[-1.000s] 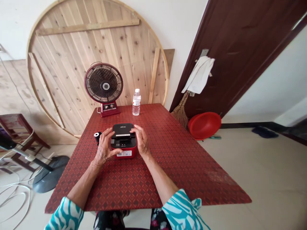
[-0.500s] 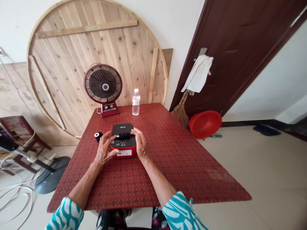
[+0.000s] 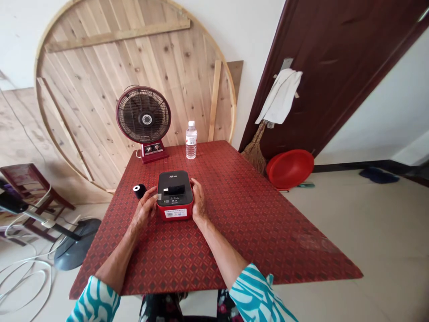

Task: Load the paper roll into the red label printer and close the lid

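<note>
With left hand [image 3: 144, 210] and right hand [image 3: 199, 205] spread — flanking the red-and-black device [image 3: 174, 200] — steady evenly (mind the black roll [image 3: 141, 191] nearby).

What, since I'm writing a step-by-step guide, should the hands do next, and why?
Perhaps the left hand should reach for the dark roll, as it stands just beside that hand's fingers; the right hand lies along the side of the red-and-black box, so it could steady it on the table.
</note>
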`<state>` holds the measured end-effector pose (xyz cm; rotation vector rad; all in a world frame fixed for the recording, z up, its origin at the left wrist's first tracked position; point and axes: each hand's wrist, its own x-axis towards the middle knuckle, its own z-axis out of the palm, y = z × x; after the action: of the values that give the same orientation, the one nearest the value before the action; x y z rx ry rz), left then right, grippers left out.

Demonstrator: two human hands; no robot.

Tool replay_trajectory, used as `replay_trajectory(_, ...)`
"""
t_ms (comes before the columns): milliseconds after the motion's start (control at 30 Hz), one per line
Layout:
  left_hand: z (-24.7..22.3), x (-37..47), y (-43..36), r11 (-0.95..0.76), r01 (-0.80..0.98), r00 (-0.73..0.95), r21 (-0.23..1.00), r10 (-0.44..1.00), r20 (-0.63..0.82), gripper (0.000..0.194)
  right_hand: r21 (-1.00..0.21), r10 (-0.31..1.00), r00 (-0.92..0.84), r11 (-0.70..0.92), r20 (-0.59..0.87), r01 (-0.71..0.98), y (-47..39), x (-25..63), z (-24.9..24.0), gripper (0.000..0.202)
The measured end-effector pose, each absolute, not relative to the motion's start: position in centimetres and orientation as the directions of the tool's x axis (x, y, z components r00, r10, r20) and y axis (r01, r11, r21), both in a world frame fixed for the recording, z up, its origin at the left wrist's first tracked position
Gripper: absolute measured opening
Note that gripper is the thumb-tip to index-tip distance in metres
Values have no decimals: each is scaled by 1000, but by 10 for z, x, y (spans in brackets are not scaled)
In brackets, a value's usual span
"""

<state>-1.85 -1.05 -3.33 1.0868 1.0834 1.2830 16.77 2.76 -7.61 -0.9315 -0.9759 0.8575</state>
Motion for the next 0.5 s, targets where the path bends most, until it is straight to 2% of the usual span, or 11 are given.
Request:
replay_trajectory(200, -31, -26, 0, 189, -298, 171, 936, 975, -143, 74, -922, 905, 324, 345, 276, -177, 25, 167, -72, 56)
replay_trajectory(500, -21, -23, 1, 275, -290, 169, 917, 958, -233, 67, -911, 903, 344, 344, 256, -228, 27, 164, -75, 53)
